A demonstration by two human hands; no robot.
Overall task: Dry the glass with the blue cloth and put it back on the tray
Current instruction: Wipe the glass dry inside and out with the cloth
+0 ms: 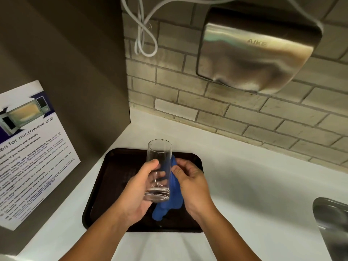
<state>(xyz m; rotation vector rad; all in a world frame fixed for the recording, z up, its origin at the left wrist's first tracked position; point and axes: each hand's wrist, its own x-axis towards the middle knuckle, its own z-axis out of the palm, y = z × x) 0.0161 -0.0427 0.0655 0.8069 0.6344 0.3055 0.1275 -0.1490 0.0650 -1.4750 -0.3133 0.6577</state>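
A tall clear glass is held upright, slightly tilted, above the dark brown tray. My left hand grips its lower half from the left. My right hand presses the blue cloth against the right side of the glass. The cloth hangs down below the glass base, over the tray. The tray lies on the white counter in front of me.
A steel hand dryer hangs on the tiled wall, with a white cable looped to its left. A microwave notice is stuck on the brown panel at left. A steel sink edge shows at the right.
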